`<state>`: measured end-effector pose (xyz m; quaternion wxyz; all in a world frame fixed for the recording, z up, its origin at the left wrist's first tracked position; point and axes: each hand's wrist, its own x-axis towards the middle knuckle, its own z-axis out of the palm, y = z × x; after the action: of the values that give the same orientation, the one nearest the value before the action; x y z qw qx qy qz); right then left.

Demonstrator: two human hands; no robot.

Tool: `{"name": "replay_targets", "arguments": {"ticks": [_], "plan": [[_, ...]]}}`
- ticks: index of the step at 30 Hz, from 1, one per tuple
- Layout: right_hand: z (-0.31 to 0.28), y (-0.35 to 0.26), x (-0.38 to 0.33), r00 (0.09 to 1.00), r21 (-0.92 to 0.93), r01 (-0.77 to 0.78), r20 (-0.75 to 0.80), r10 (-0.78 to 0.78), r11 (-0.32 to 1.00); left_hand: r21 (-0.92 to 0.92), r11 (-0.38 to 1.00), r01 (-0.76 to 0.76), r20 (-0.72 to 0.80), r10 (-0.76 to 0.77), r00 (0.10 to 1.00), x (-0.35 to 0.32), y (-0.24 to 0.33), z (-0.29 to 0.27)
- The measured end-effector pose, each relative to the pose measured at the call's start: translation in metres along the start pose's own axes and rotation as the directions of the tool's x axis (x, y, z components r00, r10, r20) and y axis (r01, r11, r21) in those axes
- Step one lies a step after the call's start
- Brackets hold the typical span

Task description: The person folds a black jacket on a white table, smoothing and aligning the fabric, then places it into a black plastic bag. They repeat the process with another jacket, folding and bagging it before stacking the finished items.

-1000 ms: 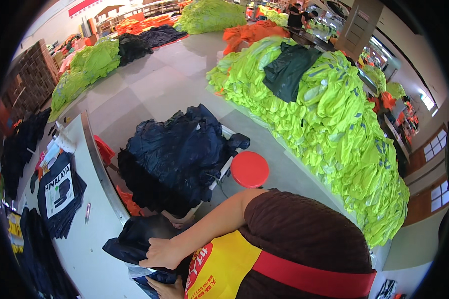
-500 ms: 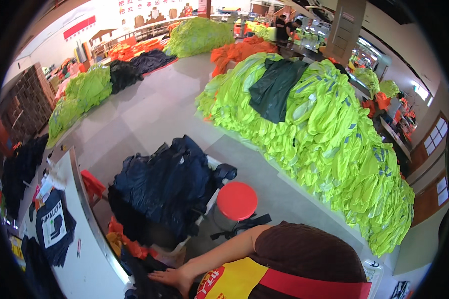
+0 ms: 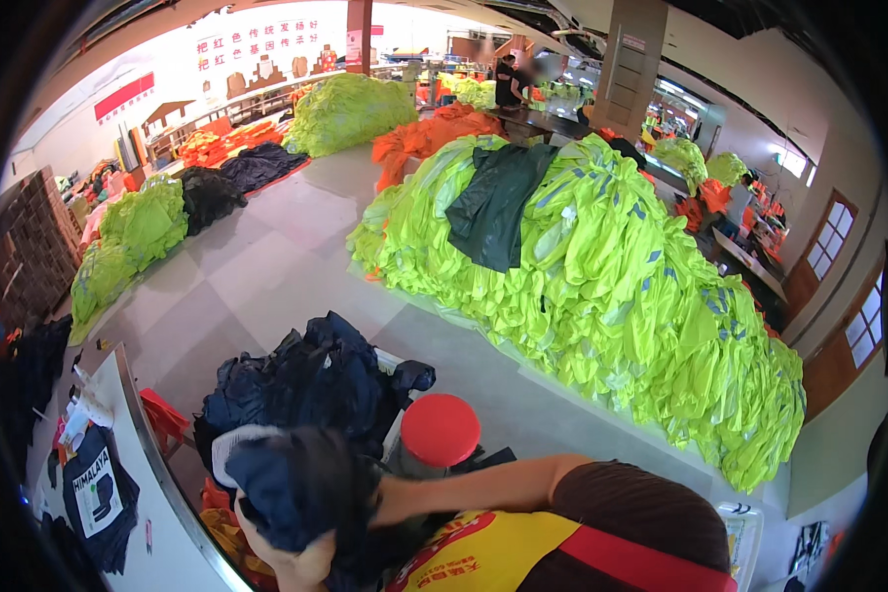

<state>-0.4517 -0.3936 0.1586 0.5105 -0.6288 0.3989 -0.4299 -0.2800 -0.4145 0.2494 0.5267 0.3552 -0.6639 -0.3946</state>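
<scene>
A bunched dark navy garment is raised in front of me at the lower left, blurred by motion. My left hand is closed on its lower edge. My right arm reaches in from the right, and my right hand is against the garment's right side, its fingers smeared and hidden by cloth. Behind the garment lies a heap of dark navy clothing. More dark cloth hangs near my lap under the right forearm. A pale mesh-like patch shows at the raised garment's upper left.
A red round stool stands beside the heap. To the left is a white table with a dark printed cloth piece. A long pile of lime-yellow garments fills the right, topped by a dark green piece. People work far back.
The navy garment has come up off the lower left, and my left hand has come into view with it. My right hand no longer lies flat on dark cloth. The view has tilted up.
</scene>
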Motion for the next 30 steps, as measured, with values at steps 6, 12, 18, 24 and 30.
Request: {"name": "replay_targets", "arguments": {"ticks": [6, 12, 18, 24, 30], "plan": [[-0.031, -0.087, 0.015, 0.993, -0.014, -0.108, -0.055, 0.107, 0.994, 0.004, 1.0, 0.022, 0.329, -0.022, 0.944, -0.019, -0.085, 0.007], [-0.06, -0.085, 0.003, 0.954, -0.537, -0.013, -0.26, -0.15, 0.844, -0.632, 0.712, 0.307, -0.049, -0.432, 0.9, 0.0, -0.07, 0.038], [-0.029, -0.033, -0.033, 0.98, -0.24, -0.073, -0.198, 0.025, 0.968, -0.634, 0.694, 0.343, 0.126, -0.344, 0.93, 0.01, -0.07, 0.069], [-0.068, 0.073, -0.078, 0.934, 0.005, -0.132, -0.334, 0.126, 0.991, -0.427, 0.569, 0.703, 0.467, -0.527, 0.71, -0.003, -0.128, 0.098], [-0.179, 0.078, -0.1, 0.86, 0.225, -0.377, -0.274, 0.43, 0.898, -0.373, 0.353, 0.858, 0.35, -0.803, 0.483, -0.008, -0.158, 0.139]]}}
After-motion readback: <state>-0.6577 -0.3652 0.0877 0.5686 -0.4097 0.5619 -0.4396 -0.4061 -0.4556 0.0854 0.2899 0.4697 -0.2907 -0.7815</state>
